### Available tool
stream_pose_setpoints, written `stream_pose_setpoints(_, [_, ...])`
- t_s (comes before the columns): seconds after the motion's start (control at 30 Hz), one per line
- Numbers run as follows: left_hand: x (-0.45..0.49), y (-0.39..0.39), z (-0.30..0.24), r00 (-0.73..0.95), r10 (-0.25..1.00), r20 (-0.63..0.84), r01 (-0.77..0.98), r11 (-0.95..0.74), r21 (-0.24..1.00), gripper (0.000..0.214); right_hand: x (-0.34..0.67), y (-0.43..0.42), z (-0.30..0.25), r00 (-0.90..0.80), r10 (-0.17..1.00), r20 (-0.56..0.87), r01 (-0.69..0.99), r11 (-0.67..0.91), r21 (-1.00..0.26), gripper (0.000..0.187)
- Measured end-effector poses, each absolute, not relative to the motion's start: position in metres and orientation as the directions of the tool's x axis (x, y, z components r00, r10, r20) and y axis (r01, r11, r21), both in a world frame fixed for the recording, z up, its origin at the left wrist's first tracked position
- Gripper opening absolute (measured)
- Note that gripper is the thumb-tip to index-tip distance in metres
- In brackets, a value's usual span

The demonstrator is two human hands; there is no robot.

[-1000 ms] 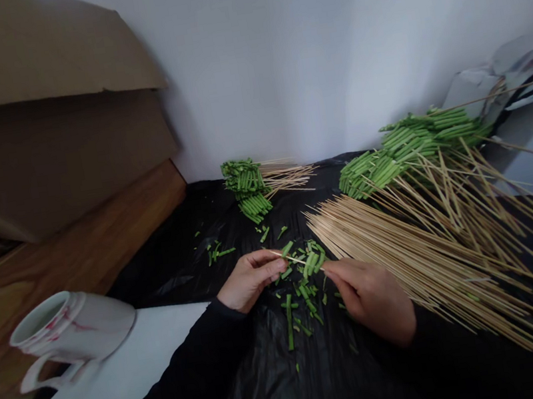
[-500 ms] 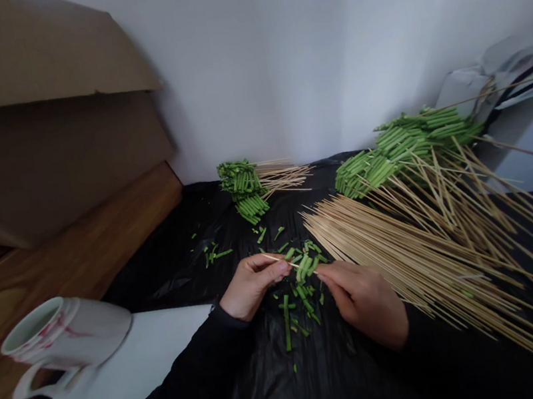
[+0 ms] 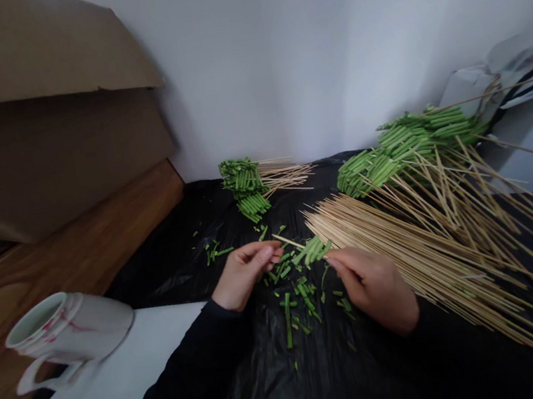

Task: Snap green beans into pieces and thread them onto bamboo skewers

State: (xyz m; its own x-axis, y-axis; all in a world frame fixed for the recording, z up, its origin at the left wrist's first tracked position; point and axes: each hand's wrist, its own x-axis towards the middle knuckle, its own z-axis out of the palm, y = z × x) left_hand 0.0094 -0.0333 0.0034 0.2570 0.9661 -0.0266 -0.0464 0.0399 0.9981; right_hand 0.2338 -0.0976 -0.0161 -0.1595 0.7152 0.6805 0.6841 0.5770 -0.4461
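My right hand (image 3: 373, 280) pinches a thin bamboo skewer (image 3: 289, 242) with several green stem pieces (image 3: 311, 250) threaded on it; the bare tip points up and left. My left hand (image 3: 245, 270) has its fingers pressed together just left of the skewer, over loose green pieces (image 3: 297, 292) scattered on the black plastic sheet (image 3: 284, 372). What the left fingers hold is too small to make out.
A big fan of bare skewers (image 3: 421, 249) lies to the right. Finished green skewers are stacked at the back right (image 3: 404, 144) and back centre (image 3: 247, 186). A white mug (image 3: 67, 332) lies on white paper (image 3: 108, 386) at the left, by cardboard (image 3: 42, 127) and a wooden board (image 3: 73, 257).
The skewer with its green pieces has risen and its tip now points higher. My left hand has shifted slightly up and left of it.
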Motion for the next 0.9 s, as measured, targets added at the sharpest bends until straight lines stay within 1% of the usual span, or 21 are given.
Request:
stream_pose_setpoints(0.03, [0.004,-0.029,0.005,0.187,0.982,-0.013,-0.024,0.018,1.0,0.034,0.237,-0.096,-0.015,-0.138,0.708,0.692,0.692,0.569,-0.445,0.02])
stream_pose_setpoints(0.1, [-0.005,-0.022,0.005,0.073,0.997,0.041,0.077,-0.047,0.996,0.033,0.243,-0.093,-0.015,-0.115,0.704,0.701,0.704,0.555,-0.442,0.02])
stream_pose_setpoints(0.17, [-0.008,-0.017,0.002,0.042,0.995,0.093,0.208,-0.1,0.973,0.031,0.245,-0.091,-0.015,-0.116,0.705,0.7,0.711,0.551,-0.437,0.019])
stream_pose_setpoints(0.27, [-0.007,-0.015,-0.005,0.106,0.985,0.135,0.379,-0.165,0.911,0.026,0.245,-0.091,-0.017,-0.124,0.701,0.702,0.715,0.554,-0.427,0.019])
stream_pose_setpoints(0.4, [-0.007,-0.016,-0.01,0.184,0.958,0.218,0.563,-0.285,0.776,0.025,0.243,-0.092,-0.017,-0.124,0.705,0.698,0.715,0.552,-0.43,0.018])
stream_pose_setpoints(0.47, [-0.01,-0.016,-0.01,0.187,0.957,0.221,0.656,-0.289,0.697,0.027,0.243,-0.092,-0.017,-0.128,0.714,0.689,0.717,0.547,-0.433,0.019])
stream_pose_setpoints(0.57, [-0.015,-0.015,-0.009,0.189,0.967,0.173,0.787,-0.255,0.562,0.035,0.243,-0.093,-0.016,-0.14,0.725,0.674,0.708,0.549,-0.444,0.02])
stream_pose_setpoints(0.6, [-0.017,-0.015,-0.009,0.192,0.97,0.152,0.813,-0.244,0.529,0.037,0.243,-0.093,-0.016,-0.141,0.726,0.673,0.702,0.553,-0.449,0.02])
stream_pose_setpoints(0.67, [-0.019,-0.015,-0.011,0.201,0.974,0.104,0.834,-0.226,0.504,0.037,0.243,-0.094,-0.016,-0.14,0.724,0.675,0.694,0.558,-0.455,0.019])
stream_pose_setpoints(0.77, [-0.021,-0.015,-0.013,0.217,0.975,0.052,0.826,-0.212,0.522,0.033,0.243,-0.093,-0.017,-0.134,0.726,0.674,0.698,0.552,-0.456,0.02])
stream_pose_setpoints(0.9, [-0.022,-0.016,-0.011,0.236,0.97,0.05,0.816,-0.226,0.533,0.023,0.242,-0.093,-0.019,-0.14,0.731,0.668,0.705,0.547,-0.451,0.021])
